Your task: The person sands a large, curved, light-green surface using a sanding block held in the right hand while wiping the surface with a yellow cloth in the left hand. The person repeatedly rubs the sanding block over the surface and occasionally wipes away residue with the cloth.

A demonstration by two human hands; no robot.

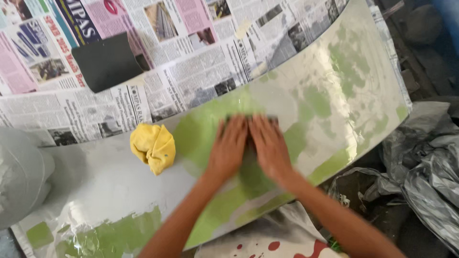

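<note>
Both my hands lie flat and side by side on the curved panel, my left hand and my right hand pressing down with fingers stretched forward, not curled round anything. Under my fingertips a dark edge shows, which I take for a sheet of sandpaper, pinned between my palms and the surface; most of it is hidden, so I cannot be sure of its shape. The panel stretches across the newspaper spread beneath it, and its skin is a patchwork: pale grey where the surface looks rubbed down, green where the coat remains. By my judgement the work is partway. The far right end is mostly pale with only faint green blotches, and the stretch to my left near the yellow cloth looks smooth and grey too. What remains is the solid green band right under and around my hands, running down toward the near edge, plus a green strip at the lower left corner. The cloth sits crumpled on the panel just beside my left hand, not touching it. A second dark sheet lies curled on the newspaper, well apart. Grey plastic sheeting is bunched up off to the right.
</note>
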